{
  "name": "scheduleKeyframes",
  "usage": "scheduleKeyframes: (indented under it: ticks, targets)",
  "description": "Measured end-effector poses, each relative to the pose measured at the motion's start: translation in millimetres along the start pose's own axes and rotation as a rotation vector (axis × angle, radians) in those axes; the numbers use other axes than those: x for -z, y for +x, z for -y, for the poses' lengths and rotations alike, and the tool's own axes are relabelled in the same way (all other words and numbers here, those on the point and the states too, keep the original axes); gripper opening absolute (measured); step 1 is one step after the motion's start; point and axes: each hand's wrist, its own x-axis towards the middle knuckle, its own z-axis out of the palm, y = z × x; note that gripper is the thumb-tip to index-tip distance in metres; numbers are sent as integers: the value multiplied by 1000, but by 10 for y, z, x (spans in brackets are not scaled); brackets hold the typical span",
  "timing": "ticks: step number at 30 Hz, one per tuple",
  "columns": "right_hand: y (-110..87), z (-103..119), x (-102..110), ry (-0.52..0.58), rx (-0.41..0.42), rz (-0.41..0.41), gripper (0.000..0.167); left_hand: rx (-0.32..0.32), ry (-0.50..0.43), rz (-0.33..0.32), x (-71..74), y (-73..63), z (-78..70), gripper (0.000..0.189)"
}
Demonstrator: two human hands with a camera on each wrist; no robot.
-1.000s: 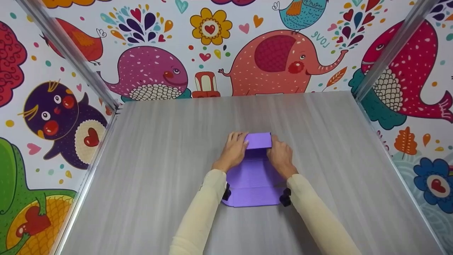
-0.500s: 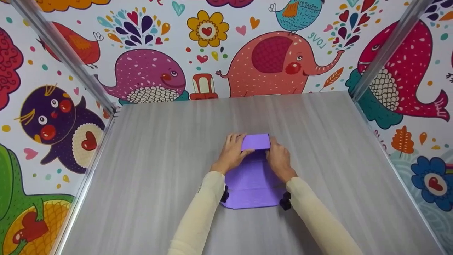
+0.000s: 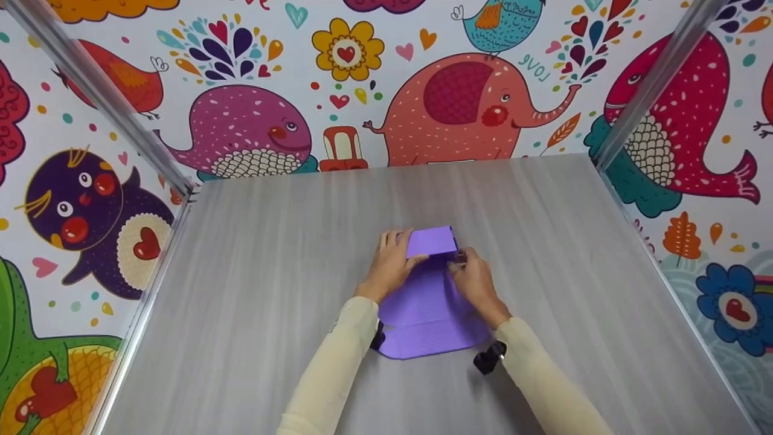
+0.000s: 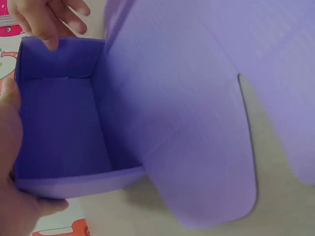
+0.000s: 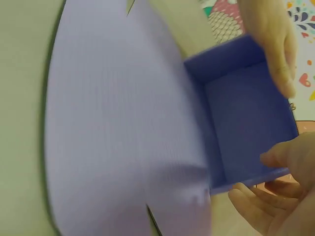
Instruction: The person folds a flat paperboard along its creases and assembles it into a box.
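Note:
A purple cardboard box (image 3: pixel 431 241) stands tipped on its side with its hollow facing the person. Its long lid panel (image 3: pixel 423 305) with side flaps lies folded out towards the near side. My left hand (image 3: pixel 388 266) grips the box's left wall, thumb at the rim and fingers around the outside. At the right wall, my right hand (image 3: pixel 474 278) has its thumb lapping over the rim. Its fingers (image 4: pixel 74 22) are loosely spread outside that wall. In the right wrist view the box's inside (image 5: pixel 248 113) shows no contents.
The box rests on a grey wood-grain table (image 3: pixel 272 272). Walls printed with cartoon animals (image 3: pixel 453 109) close off the back and sides, with metal posts (image 3: pixel 102 96) at the corners. A black wrist camera (image 3: pixel 490 357) sits under the right sleeve.
My right hand has shifted lower and its wrist has turned outward, its fingers loosening at the right wall. The box and lid have turned slightly, while my left hand keeps its grip.

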Motion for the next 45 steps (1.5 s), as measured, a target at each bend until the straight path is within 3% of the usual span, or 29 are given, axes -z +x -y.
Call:
scheduleKeyframes:
  ticks: [6,12,18,27,31,35,40,45]
  targets:
    - [-155,103,-41,106,-24,-3,49,86,-1,-20,21,-48,-8,69]
    - [-359,256,-89,169,-4,-64,49,159,-98,-109,35,-79,-14,68]
    - [-666,369,-169,285,8,26,37,251,-215,-161,62,-127,-51,64]
    - [-1063,377,-365,322,-64,156,31,392,-360,-167,36,-220,-133,65]
    - [-1127,336,-445,345,-125,165,37,478,-439,-149,4,-270,-163,68]
    - [-1146,298,-520,454,-215,192,53,547,-507,-155,-21,-323,-182,69]
    - [-1120,258,-562,601,-306,216,73,570,-619,-160,-54,-398,-217,65]
    - [-1042,221,-578,712,-322,152,65,571,-667,-173,-108,-492,-273,65]
